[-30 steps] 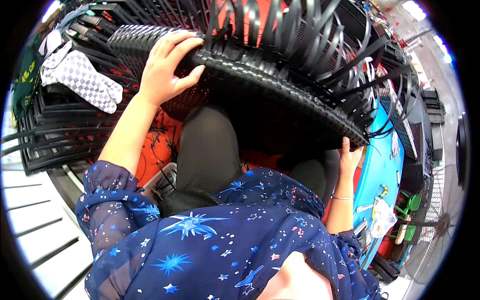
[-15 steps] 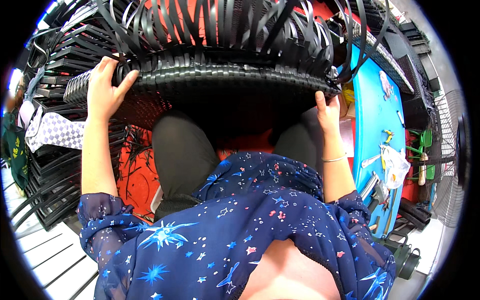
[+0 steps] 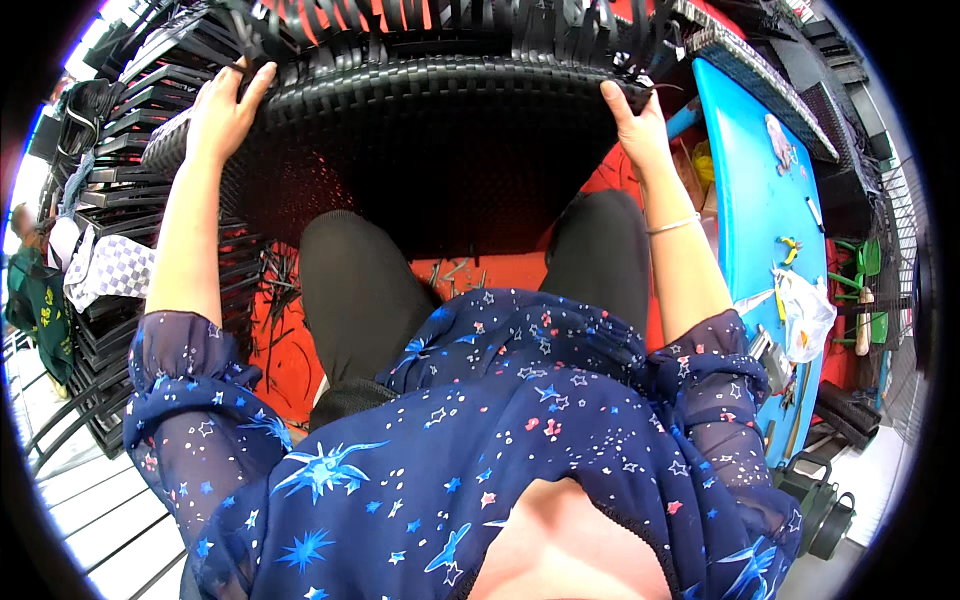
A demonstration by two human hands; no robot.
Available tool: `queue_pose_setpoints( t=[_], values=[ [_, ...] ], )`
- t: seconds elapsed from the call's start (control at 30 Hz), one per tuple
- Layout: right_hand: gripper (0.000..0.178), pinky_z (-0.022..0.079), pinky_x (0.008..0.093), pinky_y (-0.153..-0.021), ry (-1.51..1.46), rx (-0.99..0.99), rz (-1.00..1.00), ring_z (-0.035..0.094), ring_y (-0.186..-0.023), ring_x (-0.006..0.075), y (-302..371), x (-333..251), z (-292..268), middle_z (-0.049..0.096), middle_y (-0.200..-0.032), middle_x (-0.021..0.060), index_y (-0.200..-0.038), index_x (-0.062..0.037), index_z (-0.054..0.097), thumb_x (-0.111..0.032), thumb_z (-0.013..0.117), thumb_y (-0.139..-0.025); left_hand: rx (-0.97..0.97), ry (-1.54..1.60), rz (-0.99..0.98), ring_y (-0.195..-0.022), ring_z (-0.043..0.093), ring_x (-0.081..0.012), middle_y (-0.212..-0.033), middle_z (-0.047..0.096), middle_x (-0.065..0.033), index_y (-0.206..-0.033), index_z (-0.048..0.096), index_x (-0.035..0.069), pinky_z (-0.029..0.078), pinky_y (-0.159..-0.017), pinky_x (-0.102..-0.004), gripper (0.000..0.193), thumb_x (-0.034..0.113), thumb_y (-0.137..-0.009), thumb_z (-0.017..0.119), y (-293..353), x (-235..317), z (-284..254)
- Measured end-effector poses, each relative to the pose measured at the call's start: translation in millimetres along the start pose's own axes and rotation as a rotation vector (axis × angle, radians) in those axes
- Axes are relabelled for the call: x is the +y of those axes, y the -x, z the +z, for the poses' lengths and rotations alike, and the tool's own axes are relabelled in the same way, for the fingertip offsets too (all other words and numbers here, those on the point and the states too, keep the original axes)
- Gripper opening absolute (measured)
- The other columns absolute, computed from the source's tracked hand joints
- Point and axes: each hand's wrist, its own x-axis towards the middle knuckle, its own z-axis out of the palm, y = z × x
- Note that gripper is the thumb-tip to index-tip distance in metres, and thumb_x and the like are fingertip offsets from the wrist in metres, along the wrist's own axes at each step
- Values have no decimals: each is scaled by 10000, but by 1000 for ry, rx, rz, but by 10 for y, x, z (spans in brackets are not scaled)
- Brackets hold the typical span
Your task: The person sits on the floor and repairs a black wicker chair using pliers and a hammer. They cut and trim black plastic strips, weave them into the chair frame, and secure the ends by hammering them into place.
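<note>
In front of my knees stands a wide black woven panel (image 3: 440, 130), with many loose flat strips (image 3: 430, 42) rising from its far edge. My left hand (image 3: 222, 112) grips its left end, thumb on the near side and fingers over the top. At the right end my right hand (image 3: 640, 125) holds the same edge, thumb up along the weave; part of its fingers is hidden behind the panel. The dark face of the weave hangs down between my legs.
Black metal frames (image 3: 130, 180) are stacked at the left, with a checkered cloth (image 3: 122, 268) on them. A blue table (image 3: 745, 200) on the right bears yellow-handled pliers (image 3: 790, 248) and a plastic bag (image 3: 805, 315). Strip scraps lie on the red floor (image 3: 285, 345).
Both hands have moved up and away from me with the woven panel, which now tilts to show more of its near face. More red floor shows between my knees.
</note>
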Motion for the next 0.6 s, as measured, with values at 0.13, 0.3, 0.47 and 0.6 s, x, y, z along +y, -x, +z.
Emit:
queue_pose_setpoints(
  t=[0.13, 0.3, 0.47, 0.6],
  values=[
    [733, 443, 332, -992, -51, 7, 67, 599, -1090, 180, -439, 320, 61, 661, -1152, 69, -1260, -19, 570, -520, 819, -786, 422, 94, -17, -1364, 430, -394, -1454, 465, -266, -1359, 506, -42, 300, -1144, -478, 693, 520, -960, 568, 18, 317, 394],
    [534, 423, 308, -972, -237, 16, 91, 572, -1014, 137, -573, 344, 209, 650, -1098, 23, -1187, -49, 611, -456, 758, -875, 104, 458, -153, -1337, 472, -362, -1452, 479, -241, -1352, 519, -21, 350, -1128, -441, 619, 345, -890, 708, 984, 1147, 407],
    [521, 389, 297, -1009, -311, 179, 118, 546, -1115, 148, -420, 545, 391, 632, -1201, 54, -1283, -12, 594, -446, 591, -996, -149, 276, -99, -1091, 651, -276, -1067, 722, -102, -967, 744, 79, 464, -1006, -432, 279, 327, -850, 694, 1666, 1492, 522],
    [614, 420, 334, -1024, -449, 192, 177, 580, -1134, 196, -448, 901, 520, 640, -1250, 93, -1257, 24, 599, -529, 455, -1033, -216, 318, -164, -1064, 657, -290, -1043, 728, -107, -984, 736, 65, 484, -966, -426, 234, 255, -860, 683, 1665, 1474, 463]
  ],
)
